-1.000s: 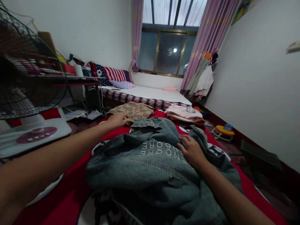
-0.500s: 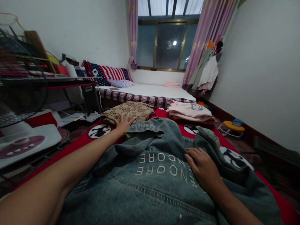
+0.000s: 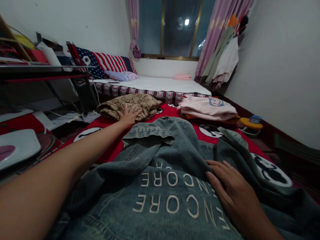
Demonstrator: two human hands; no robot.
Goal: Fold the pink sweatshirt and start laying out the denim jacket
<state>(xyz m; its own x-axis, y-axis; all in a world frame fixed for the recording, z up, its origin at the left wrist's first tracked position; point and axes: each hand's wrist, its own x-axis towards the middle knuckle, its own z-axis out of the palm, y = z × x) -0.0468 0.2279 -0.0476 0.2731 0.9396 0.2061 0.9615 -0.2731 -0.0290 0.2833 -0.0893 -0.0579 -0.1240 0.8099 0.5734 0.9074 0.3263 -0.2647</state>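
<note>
The right hand (image 3: 236, 196) lies flat and open on the blue denim jacket (image 3: 170, 180) spread over the red blanket (image 3: 110, 151), maybe pinning it, while the open left hand (image 3: 128, 116) rests on a folded brown patterned cloth (image 3: 127, 105).

Bare red blanket (image 3: 180, 115) between brown folded cloth (image 3: 130, 105) and pink folded stack (image 3: 207, 108), denim jacket (image 3: 165, 166) covering the near blanket, dark table (image 3: 37, 71) and fan base (image 3: 15, 146) crowding left, wall (image 3: 282, 66) closing the right

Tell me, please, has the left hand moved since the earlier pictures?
Yes. The left hand moved from the jacket collar forward onto the brown bundle.
</note>
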